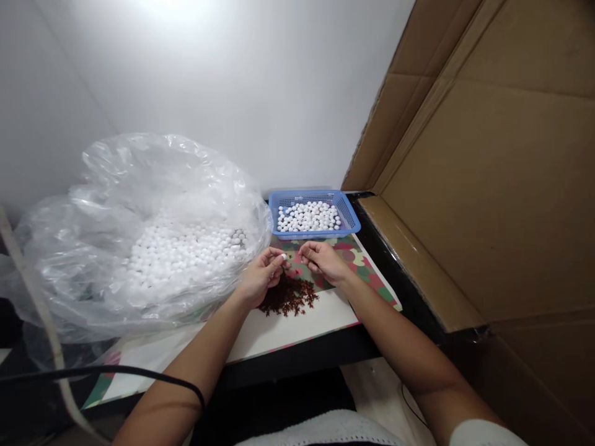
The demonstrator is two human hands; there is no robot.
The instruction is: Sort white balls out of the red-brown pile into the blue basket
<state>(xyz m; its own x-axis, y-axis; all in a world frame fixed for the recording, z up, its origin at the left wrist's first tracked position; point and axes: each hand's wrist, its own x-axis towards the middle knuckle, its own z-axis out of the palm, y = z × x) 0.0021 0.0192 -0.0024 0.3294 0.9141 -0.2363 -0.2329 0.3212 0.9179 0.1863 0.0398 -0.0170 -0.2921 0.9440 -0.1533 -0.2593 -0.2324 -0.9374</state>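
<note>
My left hand (263,275) pinches a small white ball (283,256) between thumb and fingertips, just above a heap of small dark red-brown pieces (289,296) on the table. My right hand (323,260) is close beside it, fingers curled in a pinch; what they hold is too small to make out. Just behind both hands stands a blue mesh basket (348,217) with a layer of white balls (309,217). To the left, a large clear plastic bag (116,204) lies open, full of the same white balls (181,251).
A white board with a camouflage-patterned mat (367,269) covers the table. A big cardboard box with open flaps (488,173) fills the right side. A white wall stands behind. A black cable (116,370) crosses the lower left.
</note>
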